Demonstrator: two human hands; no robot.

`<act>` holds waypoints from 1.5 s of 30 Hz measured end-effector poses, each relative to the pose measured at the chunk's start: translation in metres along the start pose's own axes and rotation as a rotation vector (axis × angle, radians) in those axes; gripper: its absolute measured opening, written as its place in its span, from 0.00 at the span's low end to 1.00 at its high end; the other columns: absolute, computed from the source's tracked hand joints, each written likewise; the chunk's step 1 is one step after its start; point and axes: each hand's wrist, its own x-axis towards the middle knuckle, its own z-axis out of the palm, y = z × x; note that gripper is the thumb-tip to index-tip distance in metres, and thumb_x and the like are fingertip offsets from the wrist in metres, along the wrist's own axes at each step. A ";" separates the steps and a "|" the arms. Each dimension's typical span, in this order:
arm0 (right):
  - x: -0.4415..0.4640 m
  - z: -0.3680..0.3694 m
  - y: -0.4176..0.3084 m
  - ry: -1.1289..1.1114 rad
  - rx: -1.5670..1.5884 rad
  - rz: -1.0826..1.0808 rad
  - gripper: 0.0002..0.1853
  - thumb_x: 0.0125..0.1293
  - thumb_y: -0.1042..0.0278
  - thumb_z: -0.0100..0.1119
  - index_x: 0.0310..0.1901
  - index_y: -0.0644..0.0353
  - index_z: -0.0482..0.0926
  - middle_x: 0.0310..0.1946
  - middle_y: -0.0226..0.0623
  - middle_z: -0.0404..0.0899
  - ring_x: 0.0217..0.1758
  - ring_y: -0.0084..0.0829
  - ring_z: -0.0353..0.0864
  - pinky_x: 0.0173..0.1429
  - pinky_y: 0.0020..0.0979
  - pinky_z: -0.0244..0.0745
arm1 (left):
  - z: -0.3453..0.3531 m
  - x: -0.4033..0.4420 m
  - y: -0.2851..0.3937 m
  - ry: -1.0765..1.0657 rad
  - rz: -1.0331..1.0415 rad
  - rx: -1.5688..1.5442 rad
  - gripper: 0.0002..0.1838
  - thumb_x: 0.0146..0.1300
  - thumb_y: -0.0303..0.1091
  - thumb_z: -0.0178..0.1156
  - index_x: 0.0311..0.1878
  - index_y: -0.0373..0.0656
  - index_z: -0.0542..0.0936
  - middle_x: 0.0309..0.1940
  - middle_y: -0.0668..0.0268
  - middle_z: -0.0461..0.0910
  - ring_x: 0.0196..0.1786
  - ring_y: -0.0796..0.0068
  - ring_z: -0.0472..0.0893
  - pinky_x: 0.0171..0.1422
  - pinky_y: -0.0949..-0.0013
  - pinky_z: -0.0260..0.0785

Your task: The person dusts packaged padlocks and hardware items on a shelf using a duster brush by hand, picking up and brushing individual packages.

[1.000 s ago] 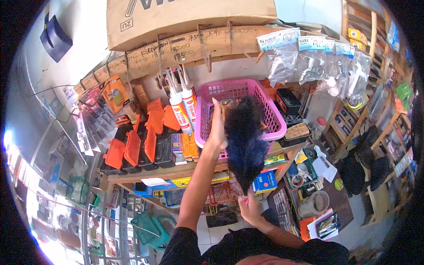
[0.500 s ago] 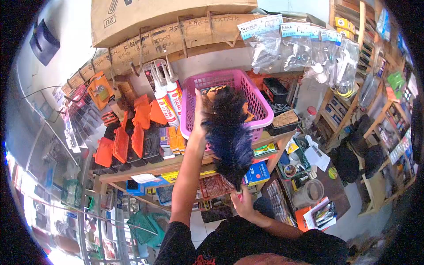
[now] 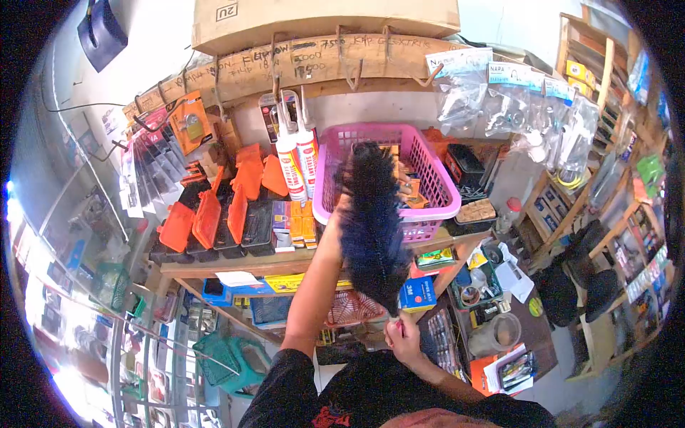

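Observation:
A dark, blue-black feather duster [image 3: 374, 228] stretches up in front of me. My right hand [image 3: 404, 339] is closed around its handle, low and near my body. The feathers lie across the front of a pink plastic basket [image 3: 437, 182] on the wooden shelf. Small orange and yellow boxes [image 3: 415, 202] show inside the basket. My left hand [image 3: 345, 203] reaches to the basket behind the feathers. They cover most of its fingers, so its grip is hidden.
Left of the basket stand white and red sealant tubes [image 3: 291, 167] and black bins with orange lids [image 3: 207, 220]. Bagged parts [image 3: 460, 96] hang from hooks at upper right. A blue 3M box [image 3: 417, 294] sits below the shelf edge. A teal stool [image 3: 232, 364] stands lower left.
My left hand has moved from the basket's left rim to behind the feathers. The duster stands more upright, still in my right hand. The whole view has shifted slightly.

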 end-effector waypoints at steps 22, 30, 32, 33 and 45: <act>-0.003 -0.017 -0.018 -0.033 0.043 0.025 0.32 0.74 0.65 0.49 0.74 0.63 0.50 0.22 0.27 0.69 0.18 0.15 0.64 0.21 0.18 0.62 | -0.006 0.004 -0.013 0.421 0.152 0.212 0.43 0.56 0.78 0.46 0.55 0.48 0.76 0.47 0.58 0.80 0.46 0.57 0.80 0.53 0.51 0.74; -0.024 0.006 0.036 0.067 -0.169 -0.081 0.27 0.71 0.67 0.52 0.68 0.69 0.61 0.18 0.20 0.63 0.20 0.13 0.60 0.23 0.20 0.57 | 0.029 -0.008 0.028 0.352 -0.067 -0.392 0.47 0.60 0.79 0.37 0.49 0.37 0.78 0.37 0.52 0.82 0.38 0.54 0.83 0.48 0.53 0.77; -0.023 0.010 0.046 0.097 -0.224 -0.198 0.25 0.71 0.67 0.53 0.65 0.71 0.64 0.17 0.20 0.61 0.21 0.13 0.60 0.23 0.21 0.56 | 0.037 -0.005 0.030 0.461 -0.065 -0.286 0.50 0.61 0.79 0.31 0.50 0.35 0.76 0.35 0.49 0.82 0.35 0.51 0.84 0.44 0.53 0.78; -0.025 0.010 0.050 0.106 -0.274 -0.195 0.24 0.71 0.66 0.53 0.62 0.73 0.65 0.18 0.20 0.62 0.22 0.13 0.60 0.24 0.22 0.56 | 0.034 -0.004 0.028 0.456 -0.069 -0.269 0.50 0.62 0.78 0.30 0.50 0.35 0.76 0.35 0.49 0.82 0.36 0.51 0.84 0.44 0.52 0.78; 0.009 0.019 0.001 0.066 0.119 0.015 0.32 0.72 0.68 0.52 0.73 0.65 0.52 0.23 0.23 0.68 0.21 0.13 0.63 0.24 0.18 0.60 | 0.038 -0.012 0.027 0.430 -0.081 -0.605 0.45 0.63 0.76 0.32 0.52 0.41 0.77 0.45 0.53 0.81 0.45 0.56 0.82 0.52 0.52 0.75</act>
